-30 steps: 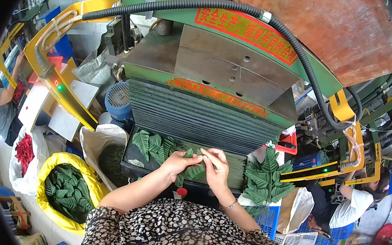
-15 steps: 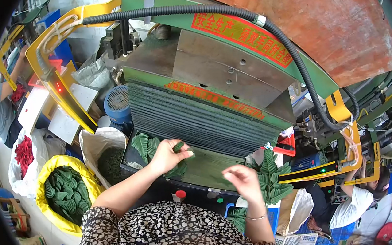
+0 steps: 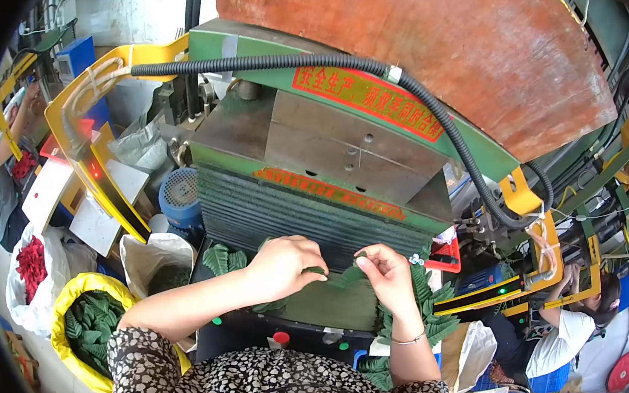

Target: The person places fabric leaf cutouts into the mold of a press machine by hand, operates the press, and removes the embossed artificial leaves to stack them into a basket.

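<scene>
Both of my hands are over the green bed plate (image 3: 325,307) of a press. My left hand (image 3: 285,267) is closed in a pinch, with a bit of green leaf showing at its fingertips. A short way to the right, my right hand (image 3: 387,274) pinches a green artificial leaf (image 3: 349,277) between thumb and fingers. Fern-like leaves (image 3: 218,259) lie left of the plate, partly behind my left forearm. A pile of larger fern leaves (image 3: 433,310) rests just right of my right hand. Behind my hands rises the ribbed dark front (image 3: 286,218) of the press.
A yellow-rimmed sack (image 3: 64,349) full of green leaves stands at the left, beside a white sack (image 3: 135,263) and a bag of red pieces (image 3: 32,265). Yellow sensor bars (image 3: 104,179) flank the press. A red button (image 3: 281,338) sits at its front edge. Other people work at both sides.
My right hand has moved up and left towards my left hand, and a leaf now shows in its fingers. My left hand has shifted slightly right and lower. The camera view has shifted.
</scene>
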### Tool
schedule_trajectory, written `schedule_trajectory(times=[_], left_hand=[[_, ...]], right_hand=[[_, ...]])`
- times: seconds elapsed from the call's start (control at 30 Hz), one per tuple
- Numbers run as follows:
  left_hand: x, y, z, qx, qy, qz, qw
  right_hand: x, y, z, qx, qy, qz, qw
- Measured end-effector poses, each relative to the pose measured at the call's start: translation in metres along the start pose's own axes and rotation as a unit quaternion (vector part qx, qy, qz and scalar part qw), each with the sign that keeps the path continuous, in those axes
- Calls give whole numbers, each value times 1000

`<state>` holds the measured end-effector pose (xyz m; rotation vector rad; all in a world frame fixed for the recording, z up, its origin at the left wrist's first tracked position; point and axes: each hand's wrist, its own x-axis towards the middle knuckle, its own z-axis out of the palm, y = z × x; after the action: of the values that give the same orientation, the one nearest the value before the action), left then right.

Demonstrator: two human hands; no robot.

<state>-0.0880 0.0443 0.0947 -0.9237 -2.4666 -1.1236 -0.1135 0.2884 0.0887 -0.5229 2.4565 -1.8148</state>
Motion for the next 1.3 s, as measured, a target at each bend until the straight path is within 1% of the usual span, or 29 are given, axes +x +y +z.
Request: schedule_trajectory(times=[0.03,0.07,0.17,0.27,0.47,0.57,0.6,0.67,0.7,0.77,0.8,0.83,0.9,1.0,1.07,1.13,1.17,1.2,1.23,1.3], left_hand=[[8,3,-5,31,3,42,999],[15,5,-10,34,7,45,998],[33,7,-26,68,16,99,993],[43,-1,-36,83,46,119,988],[63,-16,-57,88,87,155,980],[86,-43,-53,194,157,21,968],[95,-57,-51,195,158,20,968],[113,-93,-44,268,223,-90,933],[119,-112,-40,268,223,-91,933],[127,-149,-28,302,234,-160,910],[128,-165,-21,302,233,-160,910],[128,-181,-13,317,206,-163,911],[126,-191,-10,345,152,-170,910],[123,-209,-10,343,137,-146,918],[118,-207,-13,342,129,-138,921],[117,-201,-20,338,153,-172,913],[117,-199,-24,336,164,-188,908],[116,-201,-28,337,165,-189,907],[114,-204,-31,346,169,-159,909],[110,-210,-33,360,178,-99,911]], right_hand=[[3,-5,-5,1,0,-10,1000],[7,-10,-9,3,0,-20,1000],[21,-22,-18,-3,-12,-36,999],[32,-30,-22,-16,-30,-44,998],[43,-30,-19,-50,-7,-50,997],[53,-21,-17,-54,-4,-49,997],[58,-16,-17,-54,-5,-49,997],[68,-5,-18,-55,-7,-47,997],[73,2,-18,-64,-6,-49,997],[80,16,-20,-81,-3,-51,995],[82,21,-21,-80,-3,-50,996],[82,27,-22,-68,-9,-34,997],[83,30,-22,-46,-21,0,999],[97,30,-26,-54,-26,-17,998],[113,24,-29,-58,-32,-24,997],[145,12,-30,-148,-53,-28,987],[166,8,-26,-147,-55,-30,987],[190,8,-22,-244,-61,-60,966],[205,10,-19,-338,-66,-87,935],[228,7,-11,-337,-71,-95,934]])
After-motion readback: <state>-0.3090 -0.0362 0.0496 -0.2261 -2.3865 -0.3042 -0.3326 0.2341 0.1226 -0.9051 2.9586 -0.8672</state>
